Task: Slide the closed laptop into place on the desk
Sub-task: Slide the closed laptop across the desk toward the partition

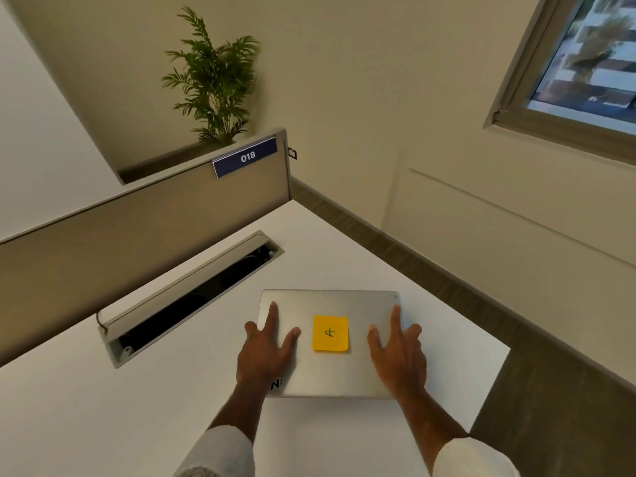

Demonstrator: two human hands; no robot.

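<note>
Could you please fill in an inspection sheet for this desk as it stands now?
Surface: white desk, mostly bare.
Job's things: closed silver laptop lying flat, yellow sticky note on its lid.
Clutter: nothing seen.
Hands: left hand and right hand flat on the lid, fingers spread.
Cables: open cable tray in the desk; contents too dark to tell.
Surroundings: partition labelled 018, plant, window.

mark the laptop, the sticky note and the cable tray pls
laptop (330, 373), head view, bare lid below the note.
sticky note (330, 333), head view, middle of the yellow sheet.
cable tray (192, 301), head view, dark opening under the raised flap.
</note>
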